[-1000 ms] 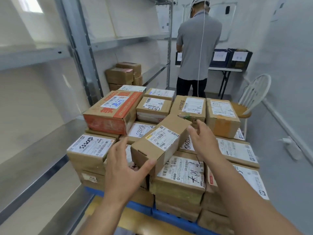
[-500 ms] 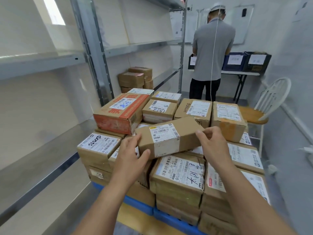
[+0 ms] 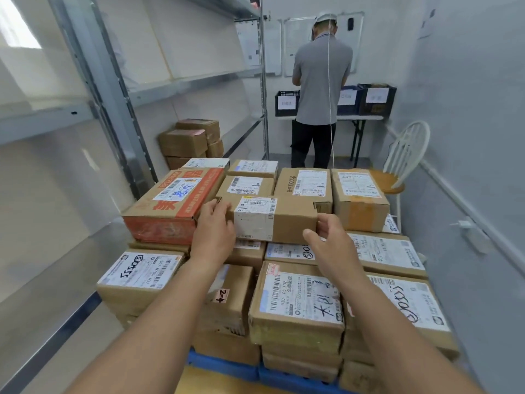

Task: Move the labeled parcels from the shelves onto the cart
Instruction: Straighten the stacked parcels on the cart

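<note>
I see a stack of labelled brown cardboard parcels on a blue-edged cart [image 3: 224, 365]. A large red-and-orange printed cardboard box [image 3: 173, 206] sits on top of the stack. Just right of that box lies a long brown cardboard parcel with a white barcode label [image 3: 287, 220], level and lengthwise across the top. I cannot tell whether it rests on the parcels beneath or is held just clear of them.

My left grip [image 3: 214, 228] is wedged between the red-and-orange box and the long parcel, fingers curled over the parcel's near end. My right grip [image 3: 329, 237] holds the parcel's far end from the box, fingers curved round the lower corner and thumb spread loose below the front face.

Behind the red-and-orange box, a small pile of plain brown boxes [image 3: 184, 142] sits on a grey metal shelf. Well beyond and to the right of the box, a person in a grey shirt [image 3: 321, 81] stands facing away at a counter.
</note>
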`<state>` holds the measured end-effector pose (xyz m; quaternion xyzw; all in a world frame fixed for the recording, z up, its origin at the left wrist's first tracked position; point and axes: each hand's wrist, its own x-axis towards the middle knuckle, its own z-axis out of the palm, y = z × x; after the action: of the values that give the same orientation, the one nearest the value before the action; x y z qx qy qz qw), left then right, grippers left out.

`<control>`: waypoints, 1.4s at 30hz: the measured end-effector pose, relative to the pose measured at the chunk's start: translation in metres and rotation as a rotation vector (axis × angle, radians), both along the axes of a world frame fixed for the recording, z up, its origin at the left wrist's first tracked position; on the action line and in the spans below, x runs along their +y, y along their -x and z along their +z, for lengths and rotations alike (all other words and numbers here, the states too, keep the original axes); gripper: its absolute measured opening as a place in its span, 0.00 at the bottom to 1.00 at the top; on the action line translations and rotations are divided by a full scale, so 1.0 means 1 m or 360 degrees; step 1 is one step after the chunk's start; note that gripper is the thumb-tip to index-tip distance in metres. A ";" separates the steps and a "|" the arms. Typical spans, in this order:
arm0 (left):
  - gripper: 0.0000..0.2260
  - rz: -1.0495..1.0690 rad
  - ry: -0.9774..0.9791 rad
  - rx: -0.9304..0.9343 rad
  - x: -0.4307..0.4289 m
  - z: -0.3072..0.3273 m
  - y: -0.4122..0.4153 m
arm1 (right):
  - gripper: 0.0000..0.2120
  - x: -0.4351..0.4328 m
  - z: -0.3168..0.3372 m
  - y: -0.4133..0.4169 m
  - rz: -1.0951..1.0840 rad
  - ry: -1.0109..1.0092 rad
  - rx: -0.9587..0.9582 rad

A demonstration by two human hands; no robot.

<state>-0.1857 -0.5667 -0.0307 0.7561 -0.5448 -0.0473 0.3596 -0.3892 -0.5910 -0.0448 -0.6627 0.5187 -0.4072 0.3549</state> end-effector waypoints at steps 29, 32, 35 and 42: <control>0.29 -0.0789 -0.0206 -0.0159 0.074 -0.034 0.029 | 0.24 0.063 -0.003 -0.001 -0.0144 0.0323 0.1003; 0.35 -0.0747 -0.0411 -0.0276 0.092 -0.048 0.026 | 0.30 0.078 -0.002 0.022 0.0086 0.0095 0.1223; 0.35 -0.0692 -0.0470 -0.0361 0.100 -0.054 0.028 | 0.33 0.085 -0.005 0.030 0.0261 0.0028 0.1460; 0.31 -0.0675 -0.0404 -0.0269 0.099 -0.054 0.031 | 0.28 0.083 -0.022 0.031 0.0344 0.0181 0.1601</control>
<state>-0.2163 -0.4674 -0.0848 0.6654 -0.7088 -0.1264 0.1971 -0.4200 -0.5082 -0.0670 -0.8446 0.5307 -0.0267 0.0651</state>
